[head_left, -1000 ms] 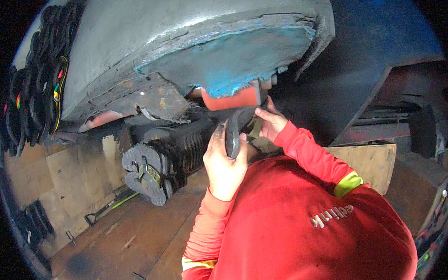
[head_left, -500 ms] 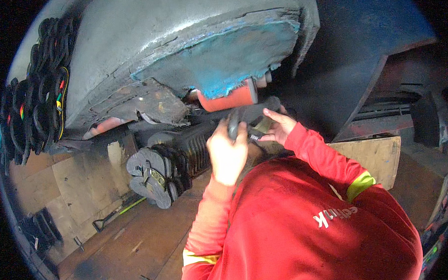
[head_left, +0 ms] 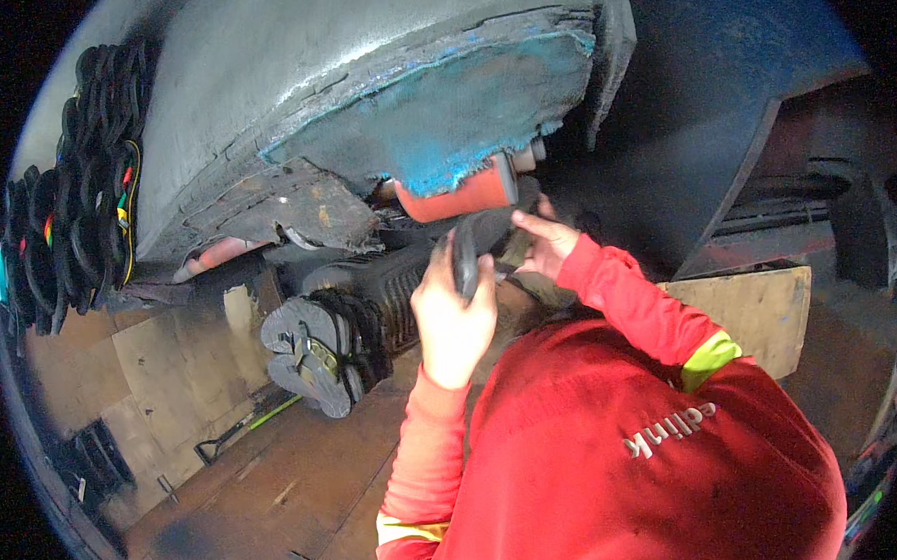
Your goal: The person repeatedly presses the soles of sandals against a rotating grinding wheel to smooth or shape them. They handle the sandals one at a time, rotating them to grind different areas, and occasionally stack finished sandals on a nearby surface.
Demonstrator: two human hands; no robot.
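Note:
A dark grey flip-flop is held in front of me between both hands, just below an orange-red roller. My left hand is closed round its near end, thumb on one side and fingers on the other. At its far end my right hand grips with thumb and fingers; part of that hand's hold is hidden. Whether the sole touches the roller I cannot tell. Left of my left hand, several grey flip-flops with dark straps stand packed in a row.
Over the roller hangs a big grey hood with a ragged blue cloth flap. Black flip-flops are stacked at the far left. A wooden board stands right of my arm. A thin green-edged tool lies left, by the floor boards.
The flip-flop has tilted and shifted slightly, its far end closer to the roller. My right hand has moved a little left with it.

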